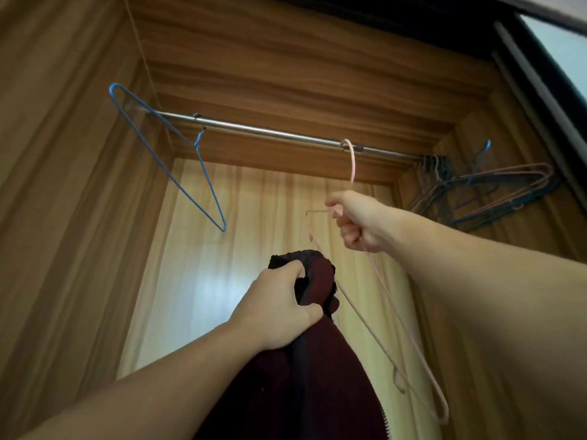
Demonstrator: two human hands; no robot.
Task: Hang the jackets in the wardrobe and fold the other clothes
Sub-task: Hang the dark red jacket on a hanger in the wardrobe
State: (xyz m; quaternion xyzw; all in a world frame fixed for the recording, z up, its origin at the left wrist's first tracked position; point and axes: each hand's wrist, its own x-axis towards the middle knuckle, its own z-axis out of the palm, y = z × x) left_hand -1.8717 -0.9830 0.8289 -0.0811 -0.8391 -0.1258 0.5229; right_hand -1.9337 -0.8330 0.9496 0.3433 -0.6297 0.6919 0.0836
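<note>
**Pink hanger hooked on the rail, jacket bunched in the other hand**

Seen from below, looking up into a wooden wardrobe (79,217) with a metal rail (270,132) running across under its top panel.

Far left on the rail: a blue wire hanger (178,166), hooked on and swung out at a steep tilt, one shoulder tip high against the left wall, the other hanging low toward the middle. Bare, well apart from both hands.

Lower centre: left hand (279,309), raised from below, fingers and thumb curled tight round a bunched-up fold of a dark maroon jacket (305,376). Top of the fabric sticking up above the knuckles; the rest dropping straight down out of view at the bottom edge, with a strip of zipper teeth showing near the lower right of the cloth. Jacket below the rail, not touching it.

Right of centre: right hand (359,223), reaching up, fingers closed round the neck of a pink wire hanger (378,296). Hook looped over the rail above the hand; the triangle body trailing down and to the right past the jacket, just beside it. Contact between wire and fabric impossible to judge.

Far right: a cluster of dark wire hangers (495,192), blue and reddish, crowded at the rail's end against the right wall, all bare.
</note>
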